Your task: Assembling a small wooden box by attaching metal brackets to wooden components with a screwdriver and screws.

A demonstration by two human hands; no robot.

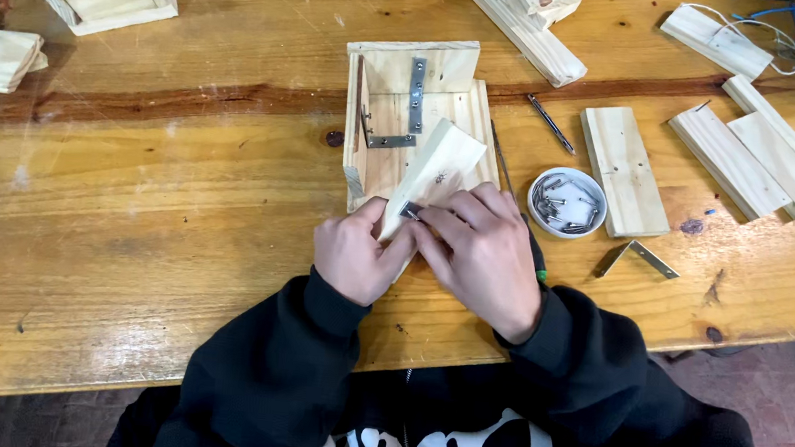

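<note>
Head view: left hand [353,258] and right hand [481,255] pinch a small metal bracket [411,210] against a pale board [436,169], fingers pressed together. Board tilts, long axis running from the grip up and rightward over a wooden frame [411,71]. Right of the grip: round white dish [567,202] of screws, loose bracket [639,257].

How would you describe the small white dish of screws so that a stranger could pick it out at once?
On the wooden workbench, look just right of the person's right hand. There, between the hand and a flat pine board, sits the white dish. It is the only round container, filled with small metal screws.
</note>
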